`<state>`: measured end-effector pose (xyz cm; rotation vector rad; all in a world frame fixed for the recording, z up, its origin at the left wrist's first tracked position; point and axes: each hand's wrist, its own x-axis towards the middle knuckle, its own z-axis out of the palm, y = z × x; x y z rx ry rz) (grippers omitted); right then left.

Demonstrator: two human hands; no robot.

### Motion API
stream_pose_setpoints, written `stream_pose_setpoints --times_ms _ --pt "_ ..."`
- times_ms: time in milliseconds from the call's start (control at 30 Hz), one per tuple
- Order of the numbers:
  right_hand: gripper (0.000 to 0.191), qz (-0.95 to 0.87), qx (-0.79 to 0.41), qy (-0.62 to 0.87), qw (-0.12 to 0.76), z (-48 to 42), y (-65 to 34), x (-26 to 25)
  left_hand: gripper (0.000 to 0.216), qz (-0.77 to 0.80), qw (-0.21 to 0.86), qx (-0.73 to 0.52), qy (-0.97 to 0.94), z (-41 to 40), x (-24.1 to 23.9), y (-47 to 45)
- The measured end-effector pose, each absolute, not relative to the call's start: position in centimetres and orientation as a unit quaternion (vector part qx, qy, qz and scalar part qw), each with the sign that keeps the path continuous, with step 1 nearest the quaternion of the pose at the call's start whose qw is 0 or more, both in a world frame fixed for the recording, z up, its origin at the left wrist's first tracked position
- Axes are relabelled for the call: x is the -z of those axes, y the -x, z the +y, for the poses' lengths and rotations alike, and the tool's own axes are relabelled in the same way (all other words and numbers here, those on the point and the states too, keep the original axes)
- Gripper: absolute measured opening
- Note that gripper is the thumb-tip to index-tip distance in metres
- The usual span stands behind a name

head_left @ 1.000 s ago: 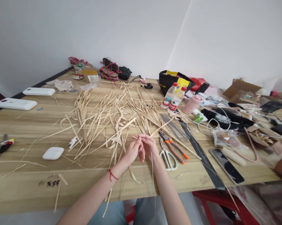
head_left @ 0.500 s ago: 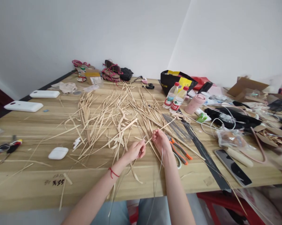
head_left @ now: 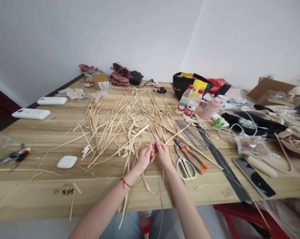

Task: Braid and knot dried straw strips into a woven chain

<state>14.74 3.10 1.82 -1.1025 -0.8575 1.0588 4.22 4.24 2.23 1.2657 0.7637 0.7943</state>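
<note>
My left hand (head_left: 145, 157), with a red string bracelet on its wrist, is closed in a pinch on a thin wire (head_left: 161, 202). The wire's short end pokes up by the fingertips, and a long length hangs below the hands to my lap. My right hand (head_left: 162, 153) touches the left one, its fingers closed on a pale flat straw strip (head_left: 177, 133) that slants up to the right. The exact contact between wire and strip is hidden by the fingers. A heap of loose straw strips (head_left: 115, 116) lies beyond, with a braided straw piece (head_left: 131, 127) in it.
Right of my right hand lie white-handled scissors (head_left: 186, 168) and orange-handled pliers (head_left: 193, 156). Dark thin wires (head_left: 189, 134), two bottles (head_left: 191, 105), a pink cup (head_left: 211, 108) and a phone (head_left: 254, 177) are farther right. A white case (head_left: 67, 162) and keys (head_left: 15, 156) lie left.
My right hand has moved left and down to meet my left hand; before, a gap lay between them. The scissors now show more fully. The view has shifted slightly.
</note>
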Motion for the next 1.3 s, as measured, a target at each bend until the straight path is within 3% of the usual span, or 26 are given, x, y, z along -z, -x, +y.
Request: stream_pose_setpoints --times_ms 167,533,767,1300 --pt "0.028 -0.365 -0.448 0.492 0.651 3.0 -14.8 -1.4 0.049 0.341 0.667 -0.357 -0.559 4.1 -2.3 -4.4" --pt "0.037 -0.33 -0.533 0.474 0.619 2.1 -13.2 -2.8 0.051 0.36 0.663 -0.408 -0.515 3.2 -2.2 -5.3" --pt "0.033 -0.347 -0.497 0.463 0.646 2.3 -13.0 -2.3 0.053 0.399 0.606 -0.441 -0.529 2.9 -2.9 -5.3" --pt "0.034 -0.369 -0.479 0.481 0.635 2.7 -13.5 -2.0 0.05 0.376 0.608 -0.438 -0.545 3.6 -0.9 -5.4"
